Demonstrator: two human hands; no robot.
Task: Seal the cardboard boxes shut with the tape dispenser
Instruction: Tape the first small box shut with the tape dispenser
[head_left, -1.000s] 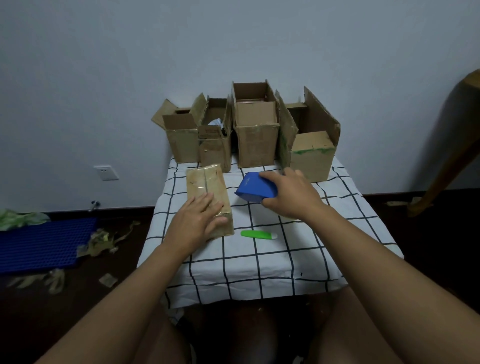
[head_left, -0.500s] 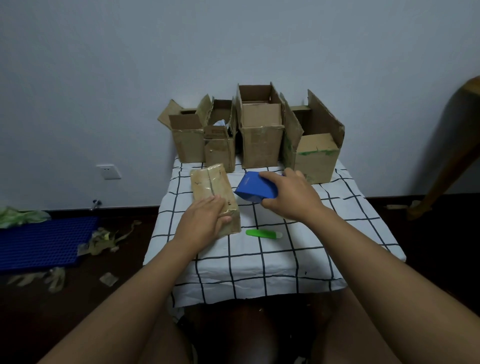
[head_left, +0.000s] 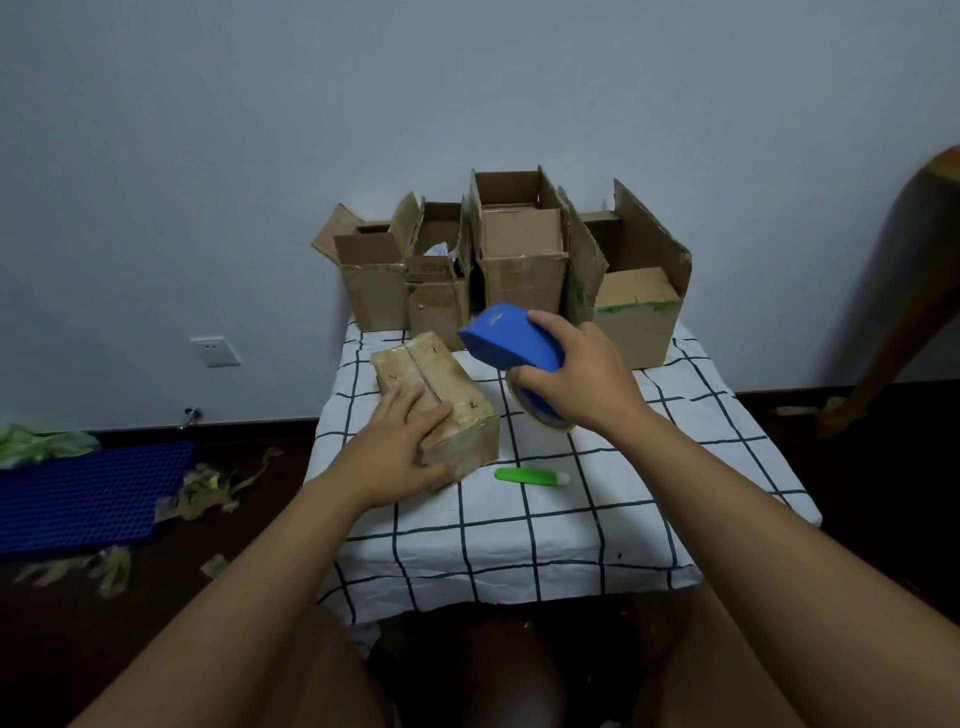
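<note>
Right hand (head_left: 582, 379) gripping blue plastic tape dispenser (head_left: 511, 340), fingers curled round it, held in air above tabletop (head_left: 519, 530) centre, tape roll hanging beneath. Left hand (head_left: 400, 452) resting on small closed tape-wrapped cardboard box (head_left: 441, 395), fingers flat on top, thumb against near end; box lies left of centre. Four open brown cardboard boxes (head_left: 519, 260) in row along far edge. Green plastic cutter (head_left: 530, 476) lies near centre, just right of small box.
</note>
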